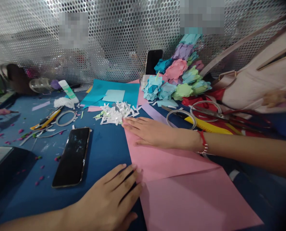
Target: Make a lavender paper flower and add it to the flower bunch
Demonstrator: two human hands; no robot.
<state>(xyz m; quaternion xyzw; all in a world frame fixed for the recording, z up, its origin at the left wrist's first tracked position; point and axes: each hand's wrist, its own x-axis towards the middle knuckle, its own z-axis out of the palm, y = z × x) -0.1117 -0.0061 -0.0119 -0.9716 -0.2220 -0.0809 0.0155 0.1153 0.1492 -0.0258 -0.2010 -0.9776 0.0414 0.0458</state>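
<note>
A pink sheet of paper [195,199] with a crease or fold line across it lies on the blue table in front of me. My right hand [154,132] rests flat on its far part, fingers stretched out toward the left edge. A red beaded bracelet [203,141] circles that wrist. My left hand [116,195] lies at the sheet's left edge, its fingers spread and the tips touching the paper. Just beyond my right fingertips sits a heap of white paper strips [116,112]. Neither hand grips anything.
Left of the sheet lie a phone [72,157], a yellow cutter [47,118], a tape roll [65,118] and a glue stick [68,90]. Blue paper [128,91], paper flowers [176,70] and another phone [154,61] stand behind. Scissors [212,112] and a bag [253,73] are right.
</note>
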